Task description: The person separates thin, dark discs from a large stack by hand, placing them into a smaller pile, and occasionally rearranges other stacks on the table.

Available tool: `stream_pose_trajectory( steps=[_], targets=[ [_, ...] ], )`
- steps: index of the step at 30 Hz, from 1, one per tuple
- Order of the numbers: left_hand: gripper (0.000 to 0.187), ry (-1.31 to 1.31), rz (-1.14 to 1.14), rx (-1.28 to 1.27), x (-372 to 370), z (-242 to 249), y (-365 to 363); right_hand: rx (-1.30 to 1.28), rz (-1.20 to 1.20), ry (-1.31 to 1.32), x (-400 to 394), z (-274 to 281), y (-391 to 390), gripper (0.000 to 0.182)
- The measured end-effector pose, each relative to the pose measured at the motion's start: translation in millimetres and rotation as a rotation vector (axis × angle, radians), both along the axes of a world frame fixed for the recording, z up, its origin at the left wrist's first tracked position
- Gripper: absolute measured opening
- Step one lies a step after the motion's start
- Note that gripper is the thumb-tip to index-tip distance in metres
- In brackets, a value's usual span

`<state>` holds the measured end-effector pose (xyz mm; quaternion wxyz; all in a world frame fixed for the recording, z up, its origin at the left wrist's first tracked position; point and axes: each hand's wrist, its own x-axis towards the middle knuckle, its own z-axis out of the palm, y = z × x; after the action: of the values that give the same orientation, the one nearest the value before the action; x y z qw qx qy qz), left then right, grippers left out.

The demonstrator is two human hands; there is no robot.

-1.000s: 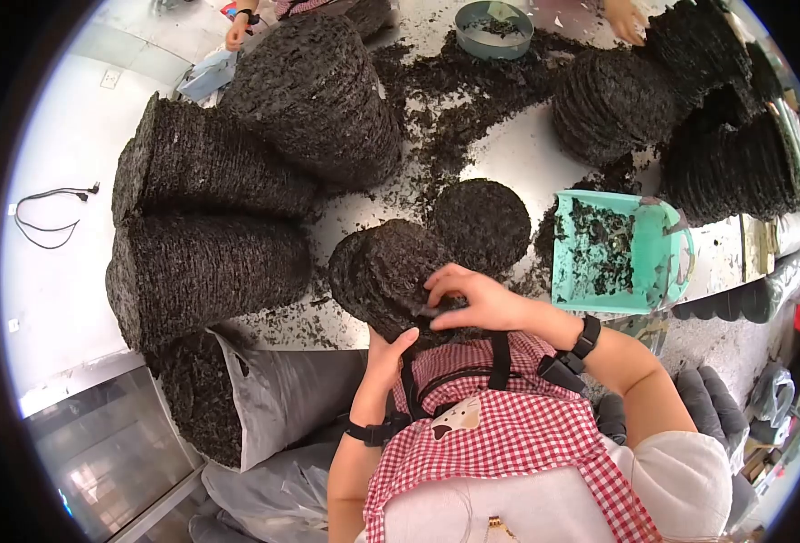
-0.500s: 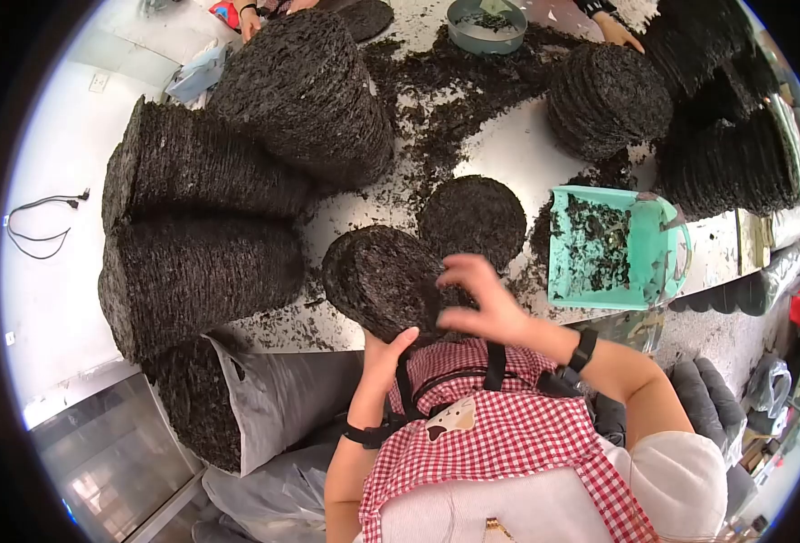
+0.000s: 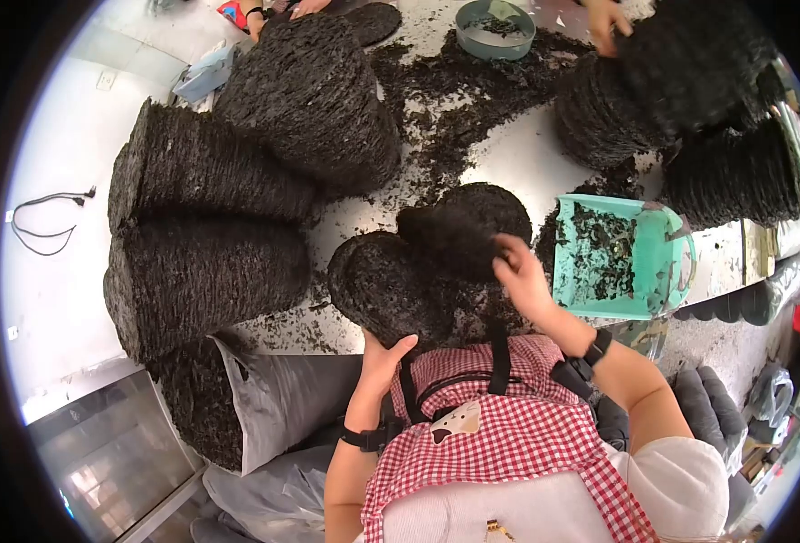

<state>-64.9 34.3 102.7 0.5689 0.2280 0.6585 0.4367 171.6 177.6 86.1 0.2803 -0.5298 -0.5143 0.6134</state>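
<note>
My left hand (image 3: 382, 362) grips the near edge of a small stack of round dried seaweed discs (image 3: 373, 285), thumb on top, tilted at the table's front edge. My right hand (image 3: 525, 282) is closed on the edge of a single seaweed disc (image 3: 454, 244), blurred by motion. That disc overlaps both the stack in my left hand and a low round pile of seaweed (image 3: 501, 206) lying just beyond it on the table.
Tall seaweed stacks (image 3: 210, 285) stand at left. A turquoise dustpan-like tray (image 3: 662, 262) with scraps sits at right. Loose seaweed bits litter the white table (image 3: 508, 145). Behind are a round basin (image 3: 495, 45) and another person's hand (image 3: 606, 23) by dark stacks.
My right hand has moved right, lifting a disc off the stack toward the low pile. My left hand stays put. At the upper right, a dark seaweed mass now covers part of the co-worker's stack.
</note>
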Motion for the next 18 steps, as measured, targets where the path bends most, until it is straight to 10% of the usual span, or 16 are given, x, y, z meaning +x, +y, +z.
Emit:
stream_pose_trajectory(
  steps=[2, 4, 6, 10, 18],
  targets=[
    [0.094, -0.035, 0.019, 0.01, 0, -3, -5, 0.201, -0.291, -0.138, 18, -104, 0, 0.055],
    [0.091, -0.036, 0.013, 0.03, 2, -3, 2, 0.414, -0.321, -0.56, 15, -80, -2, 0.051],
    [0.084, -0.007, -0.027, 0.015, 8, 7, 1, 0.416, -0.02, -0.106, 5, -36, -7, 0.053],
    [0.089, 0.018, -0.095, 0.033, 20, 0, 8, 0.609, 0.516, -0.018, -30, 30, -36, 0.046],
    [0.092, 0.025, 0.011, 0.013, 15, 1, 5, -0.022, 0.316, 0.04, -4, 34, -8, 0.038]
  ],
)
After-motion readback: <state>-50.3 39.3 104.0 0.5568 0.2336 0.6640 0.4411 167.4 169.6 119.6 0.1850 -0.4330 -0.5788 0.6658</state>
